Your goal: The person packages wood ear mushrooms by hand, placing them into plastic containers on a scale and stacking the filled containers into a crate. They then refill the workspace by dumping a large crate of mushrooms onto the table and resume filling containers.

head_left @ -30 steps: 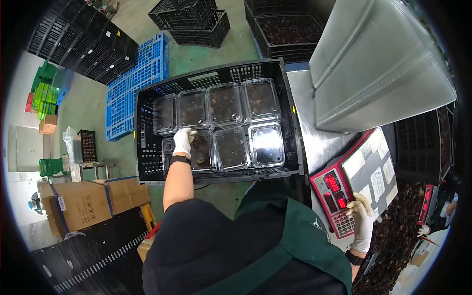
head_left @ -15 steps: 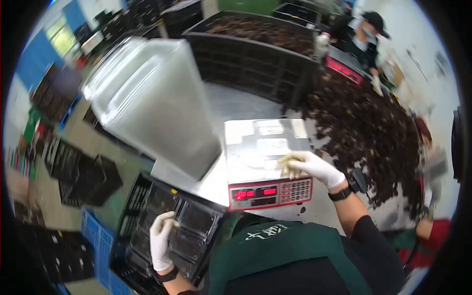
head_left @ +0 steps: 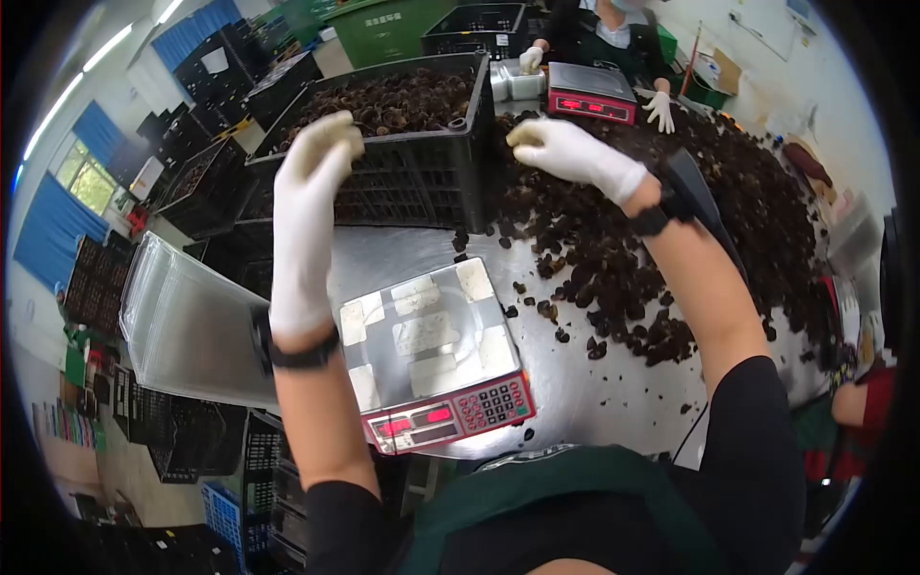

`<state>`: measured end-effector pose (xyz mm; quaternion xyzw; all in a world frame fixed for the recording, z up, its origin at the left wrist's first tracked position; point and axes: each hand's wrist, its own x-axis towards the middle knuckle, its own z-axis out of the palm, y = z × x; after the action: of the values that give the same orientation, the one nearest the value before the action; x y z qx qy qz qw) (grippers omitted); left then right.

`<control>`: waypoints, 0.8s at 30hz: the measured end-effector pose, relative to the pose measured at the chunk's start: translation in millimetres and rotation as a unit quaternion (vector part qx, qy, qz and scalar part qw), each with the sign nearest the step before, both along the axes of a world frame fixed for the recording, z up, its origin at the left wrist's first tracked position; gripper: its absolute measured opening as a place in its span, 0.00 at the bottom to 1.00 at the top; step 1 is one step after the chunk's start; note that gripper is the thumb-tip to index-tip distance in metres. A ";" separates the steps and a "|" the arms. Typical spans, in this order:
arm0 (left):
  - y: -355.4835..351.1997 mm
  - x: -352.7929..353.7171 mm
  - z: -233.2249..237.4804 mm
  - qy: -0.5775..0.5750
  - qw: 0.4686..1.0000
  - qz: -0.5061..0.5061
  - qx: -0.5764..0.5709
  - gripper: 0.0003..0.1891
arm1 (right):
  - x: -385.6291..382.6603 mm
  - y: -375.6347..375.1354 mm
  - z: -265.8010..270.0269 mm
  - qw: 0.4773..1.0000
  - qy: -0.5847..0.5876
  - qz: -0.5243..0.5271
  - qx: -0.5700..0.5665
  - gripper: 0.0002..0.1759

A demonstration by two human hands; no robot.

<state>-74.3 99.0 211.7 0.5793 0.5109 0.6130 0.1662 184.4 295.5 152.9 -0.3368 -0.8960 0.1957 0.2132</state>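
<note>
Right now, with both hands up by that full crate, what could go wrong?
The left hand is near the rim of the heaped black crate; pulling there might spill its contents. Loose pieces lie close to the scale and could stray onto its platform, skewing a reading.

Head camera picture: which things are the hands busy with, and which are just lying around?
Busy with: left hand at the black crate of dark pieces; right hand at the dark pile; the scale between the arms.
Lying around: stack of clear trays; far scale; green bin.
</note>
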 end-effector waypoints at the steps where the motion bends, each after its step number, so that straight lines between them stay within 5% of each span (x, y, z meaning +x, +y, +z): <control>1: 30.2 -12.7 -0.9 -0.029 0.999 -0.004 -0.017 0.20 | -9.8 17.0 4.6 0.999 -0.014 -0.013 0.026 0.20; 4: 108.9 -61.1 -40.2 0.000 0.988 0.119 -0.096 0.22 | -44.2 59.7 9.6 0.996 -0.020 -0.024 0.078 0.26; 7: 169.4 -116.3 -99.1 0.315 0.918 0.229 -0.069 0.20 | -101.1 101.3 -25.7 0.983 0.055 0.026 0.171 0.29; 11: 196.4 -112.5 -153.5 0.478 0.836 0.268 -0.031 0.20 | -139.0 87.9 -56.8 0.980 -0.025 -0.062 0.185 0.27; 18: 215.4 -139.7 -165.7 0.485 0.846 0.221 -0.029 0.22 | -141.4 94.9 -74.9 0.957 0.075 -0.053 0.276 0.26; 22: 206.9 -143.6 -127.8 0.391 0.900 0.121 -0.151 0.25 | -135.0 102.5 -51.2 0.994 -0.001 -0.001 0.110 0.31; 24: 197.6 -147.1 -107.9 0.294 0.930 0.135 -0.175 0.26 | -134.3 120.8 -45.9 0.982 0.151 -0.066 0.093 0.28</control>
<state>-221.4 296.7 103.8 0.6207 0.7097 0.3324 0.0226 50.2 416.3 107.0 -0.3407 -0.8435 0.1454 0.3891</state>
